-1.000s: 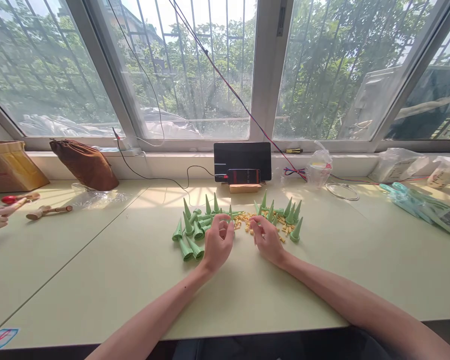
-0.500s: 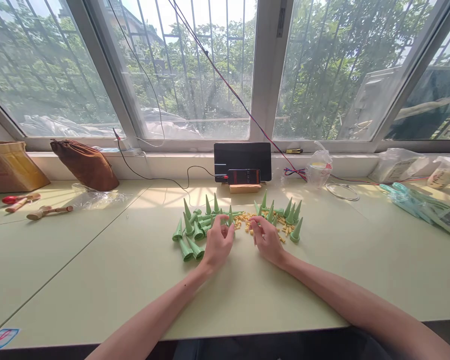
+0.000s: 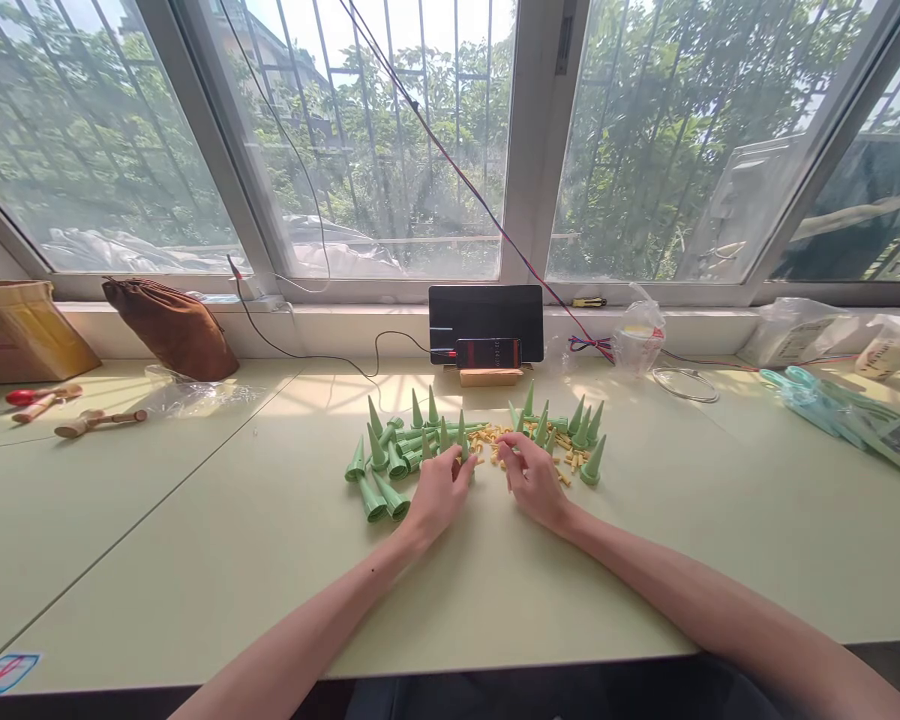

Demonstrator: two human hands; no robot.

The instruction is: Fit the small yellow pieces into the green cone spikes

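My left hand (image 3: pixel 441 492) is closed around the lower part of an upright green plastic cone (image 3: pixel 462 432); thumb and fingers meet near its base. More green cones (image 3: pixel 376 455) stand or lie on their sides to the left of that hand. My right hand (image 3: pixel 534 484) is held in a pinch beside a scatter of small yellow pegs (image 3: pixel 481 436). What sits between its fingertips, if anything, is too small to make out. Several upright green cones (image 3: pixel 592 462) stand beyond and to the right of the right hand, with yellow pegs among them.
A phone (image 3: pixel 489 353) rests on a small wooden stand (image 3: pixel 490 378) before a black panel (image 3: pixel 486 310). Wooden toys (image 3: pixel 99 425) and a brown drawstring bag (image 3: pixel 171 328) lie at left. A wire coil (image 3: pixel 685 385) and plastic packets (image 3: pixel 870 425) are at right.
My left hand's fingers have lowered and closed in around the green cone in front of them. My right hand has stayed nearly in place, still pinched.
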